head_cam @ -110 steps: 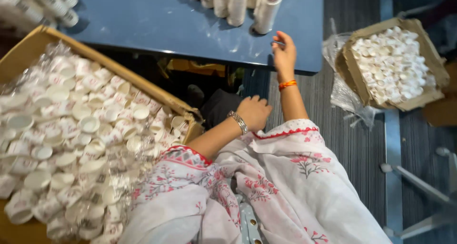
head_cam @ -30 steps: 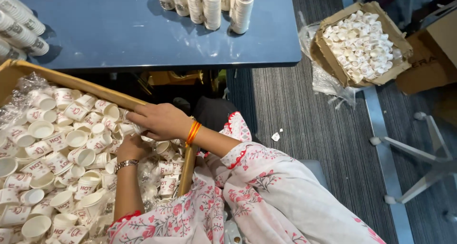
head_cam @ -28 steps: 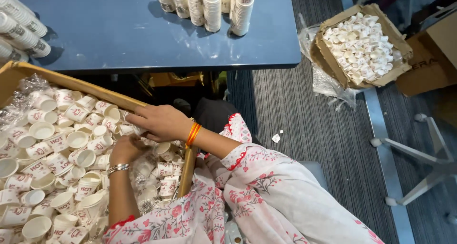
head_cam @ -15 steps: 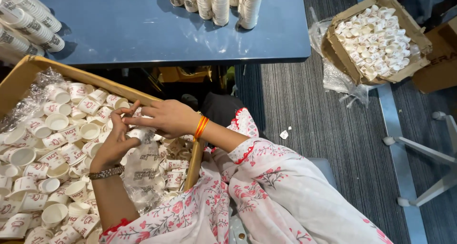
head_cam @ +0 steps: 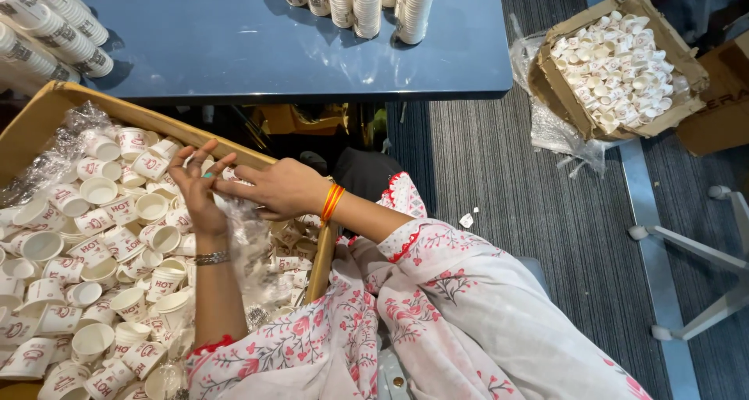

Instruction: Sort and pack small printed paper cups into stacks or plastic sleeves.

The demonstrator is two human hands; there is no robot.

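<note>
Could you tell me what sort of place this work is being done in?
Probably a packing or sorting workroom: two cardboard boxes heaped with small paper cups, stacked cups on a blue table, and grey carpet.

Small white paper cups [head_cam: 94,244] with red print fill the cardboard box [head_cam: 39,119] at the left of the frame — a loose heap, some upright, some tipped over — on a clear plastic liner [head_cam: 250,252].

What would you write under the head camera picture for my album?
Both hands, left hand and right hand, meet over a cardboard box full of small paper cups.
</note>
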